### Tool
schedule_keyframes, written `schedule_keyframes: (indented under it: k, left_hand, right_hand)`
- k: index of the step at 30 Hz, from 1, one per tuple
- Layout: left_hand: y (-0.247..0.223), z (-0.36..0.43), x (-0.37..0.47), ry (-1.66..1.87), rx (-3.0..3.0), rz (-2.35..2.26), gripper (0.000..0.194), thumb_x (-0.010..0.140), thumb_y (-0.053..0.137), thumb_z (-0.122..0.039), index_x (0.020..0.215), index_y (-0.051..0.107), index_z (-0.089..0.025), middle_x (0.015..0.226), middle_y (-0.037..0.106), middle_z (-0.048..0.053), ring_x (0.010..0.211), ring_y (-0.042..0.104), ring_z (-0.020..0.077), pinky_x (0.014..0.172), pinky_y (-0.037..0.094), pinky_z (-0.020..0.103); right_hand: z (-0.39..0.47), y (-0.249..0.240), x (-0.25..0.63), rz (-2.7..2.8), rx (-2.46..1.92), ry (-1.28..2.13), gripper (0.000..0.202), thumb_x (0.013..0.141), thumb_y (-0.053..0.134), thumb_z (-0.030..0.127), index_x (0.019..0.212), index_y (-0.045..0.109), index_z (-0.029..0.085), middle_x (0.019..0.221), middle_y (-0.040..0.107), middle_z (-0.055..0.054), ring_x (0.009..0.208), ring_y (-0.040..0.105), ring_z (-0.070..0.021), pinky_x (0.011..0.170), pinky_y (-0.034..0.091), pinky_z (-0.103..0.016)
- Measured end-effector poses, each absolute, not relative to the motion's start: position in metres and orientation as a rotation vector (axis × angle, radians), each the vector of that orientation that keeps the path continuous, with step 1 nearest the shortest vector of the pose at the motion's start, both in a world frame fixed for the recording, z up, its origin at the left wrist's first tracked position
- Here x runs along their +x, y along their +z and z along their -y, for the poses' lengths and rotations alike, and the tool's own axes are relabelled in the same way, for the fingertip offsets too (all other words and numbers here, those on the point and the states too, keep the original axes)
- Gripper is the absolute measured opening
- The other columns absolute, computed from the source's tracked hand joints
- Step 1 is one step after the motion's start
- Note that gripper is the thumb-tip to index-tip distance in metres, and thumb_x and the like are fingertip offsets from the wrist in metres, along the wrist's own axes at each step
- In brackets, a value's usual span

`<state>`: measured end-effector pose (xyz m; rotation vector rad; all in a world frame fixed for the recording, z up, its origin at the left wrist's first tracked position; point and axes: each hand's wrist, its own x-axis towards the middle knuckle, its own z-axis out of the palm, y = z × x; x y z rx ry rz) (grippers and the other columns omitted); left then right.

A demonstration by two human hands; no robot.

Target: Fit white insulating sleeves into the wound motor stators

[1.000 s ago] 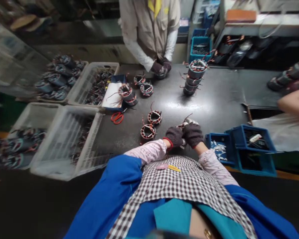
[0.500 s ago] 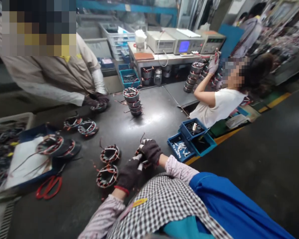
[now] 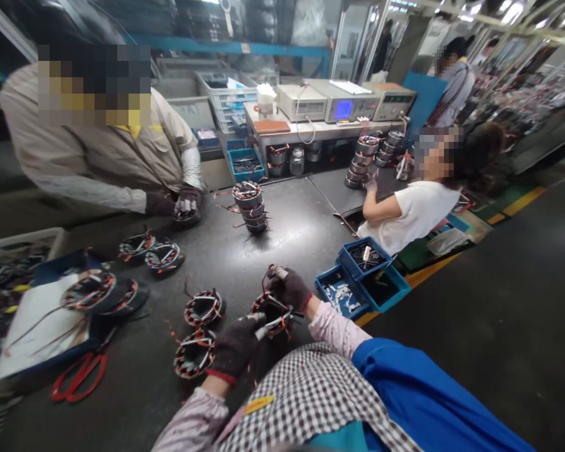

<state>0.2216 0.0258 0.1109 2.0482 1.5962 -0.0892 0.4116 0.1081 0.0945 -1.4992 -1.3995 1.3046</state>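
Note:
A ring-shaped motor stator (image 3: 279, 325) with orange and white windings lies on the dark table in front of my apron. My left hand (image 3: 238, 346), in a dark glove with pale fingertips, is closed on its near left rim. At the far right side my right hand (image 3: 289, 290), gloved alike, is closed with its fingertips together at a thin lead wire rising from the stator; the palm hides part of the ring. Left of my hands, two more stators, one farther (image 3: 203, 309) and one nearer (image 3: 194, 355), sit close together with wires sticking up.
Blue bins (image 3: 341, 292) of small white and black parts stand right of my hands. Red-handled scissors (image 3: 80, 376) lie at left near a white sheet (image 3: 42, 320). A stator stack (image 3: 249, 204) stands mid-table. One co-worker (image 3: 164, 150) handles a stator across; another (image 3: 419, 207) sits at right.
My hands have parted slightly, and more of the stator between them shows. The right-hand co-worker's raised hand has come down toward the table. The view has tilted up a little.

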Motion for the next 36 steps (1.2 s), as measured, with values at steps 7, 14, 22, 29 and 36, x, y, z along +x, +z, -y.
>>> schedule_keyframes:
  k: [7, 14, 22, 29, 36]
  left_hand:
    - [0.136, -0.031, 0.232, -0.282, 2.084, -1.533, 0.037, 0.101, 0.057, -0.018, 0.128, 0.081, -0.023, 0.127, 0.082, 0.014, 0.124, 0.076, 0.0309, 0.107, 0.056, 0.041]
    - [0.112, -0.013, 0.224, 0.368, 1.378, -1.380, 0.043, 0.083, 0.061, -0.023, 0.124, 0.076, -0.019, 0.110, 0.081, 0.008, 0.104, 0.073, 0.0266, 0.100, 0.058, 0.040]
    - [0.137, -0.015, 0.198, 0.654, 1.071, -1.336, 0.049, 0.082, 0.075, -0.048, 0.123, 0.075, -0.020, 0.088, 0.073, 0.006, 0.091, 0.067, 0.0249, 0.089, 0.057, 0.038]
    - [0.115, -0.024, 0.213, 0.772, 0.731, -1.169, 0.039, 0.087, 0.083, -0.053, 0.091, 0.064, -0.019, 0.075, 0.060, 0.000, 0.063, 0.056, 0.0122, 0.059, 0.046, 0.025]
    - [0.106, -0.040, 0.239, 0.640, 0.676, -0.935, 0.043, 0.088, 0.088, -0.053, 0.093, 0.068, -0.015, 0.074, 0.064, 0.000, 0.057, 0.053, 0.0083, 0.051, 0.040, 0.021]
  right_hand:
    - [-0.061, 0.071, 0.415, 1.424, -1.238, 1.609, 0.026, 0.094, 0.075, 0.045, 0.106, 0.078, 0.022, 0.101, 0.081, -0.004, 0.091, 0.074, -0.0214, 0.087, 0.060, -0.036]
    - [-0.063, 0.066, 0.411, 1.559, -1.435, 1.494, 0.024, 0.097, 0.069, 0.030, 0.117, 0.080, 0.024, 0.116, 0.084, -0.006, 0.109, 0.076, -0.0254, 0.104, 0.059, -0.042]
    - [-0.055, 0.106, 0.432, 1.045, -1.311, 1.804, 0.024, 0.078, 0.087, 0.035, 0.092, 0.075, 0.019, 0.087, 0.081, -0.003, 0.079, 0.073, -0.0204, 0.079, 0.064, -0.036]
    - [-0.055, 0.136, 0.445, 1.158, -1.130, 1.838, 0.035, 0.072, 0.097, 0.042, 0.097, 0.087, 0.020, 0.100, 0.085, -0.006, 0.097, 0.076, -0.0255, 0.093, 0.064, -0.042]
    - [-0.048, 0.138, 0.416, 1.078, -1.206, 1.745, 0.045, 0.061, 0.101, 0.049, 0.084, 0.076, 0.019, 0.084, 0.080, -0.004, 0.080, 0.072, -0.0207, 0.080, 0.064, -0.039]
